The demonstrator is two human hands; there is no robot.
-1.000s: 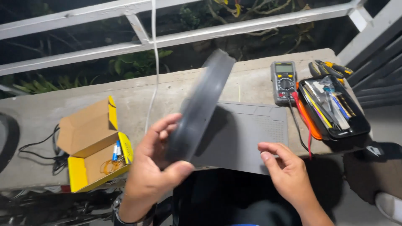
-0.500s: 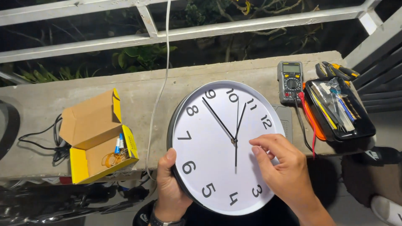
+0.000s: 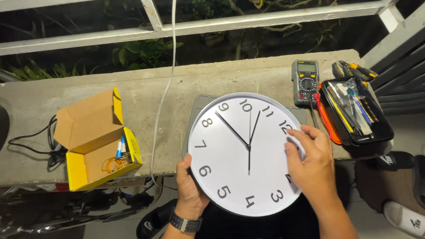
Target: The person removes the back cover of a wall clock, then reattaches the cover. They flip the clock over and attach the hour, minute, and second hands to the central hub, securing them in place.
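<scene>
An open yellow box sits on the counter. The left hand grips the round white clock by its lower rim (edge-on a second ago, now face-up), right hand resting open-fingered on it.

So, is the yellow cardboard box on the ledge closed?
No, the yellow cardboard box lies on the concrete ledge with its lid flap up, so small items inside it are visible.
</scene>
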